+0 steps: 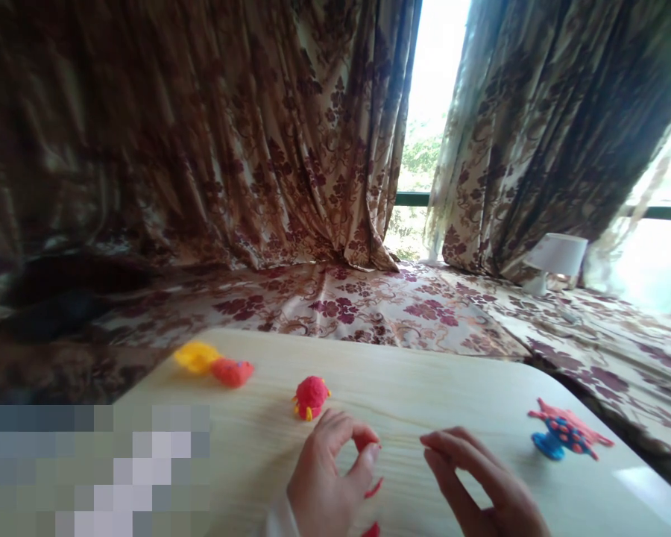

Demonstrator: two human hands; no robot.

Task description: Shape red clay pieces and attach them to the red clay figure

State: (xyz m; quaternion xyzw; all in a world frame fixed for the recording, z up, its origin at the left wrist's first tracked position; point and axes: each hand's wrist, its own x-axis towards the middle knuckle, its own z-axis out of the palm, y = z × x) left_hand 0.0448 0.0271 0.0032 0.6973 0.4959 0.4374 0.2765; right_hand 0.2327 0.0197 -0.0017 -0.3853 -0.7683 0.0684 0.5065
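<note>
My left hand [332, 470] is closed in a pinch over the light wooden table [425, 365], with a tiny bit of red modelling clay showing at the fingertips. Just beyond it sits a red clay ball [313, 395] with small yellow pieces around its lower part. Beside the left thumb lie a thin red clay strip [374, 488] and another red clay piece [372, 530], cut off by the frame edge. My right hand [484, 485] has its thumb and fingers pressed together a short way to the right; anything between those tips is too small to make out.
A yellow and orange-red clay figure [232, 372] lies at the table's far left. Near the right edge stands a blue and pink clay figure [567, 432]. Behind are a flower-patterned cloth surface [335, 306], curtains [313, 149] and a white lamp [558, 253].
</note>
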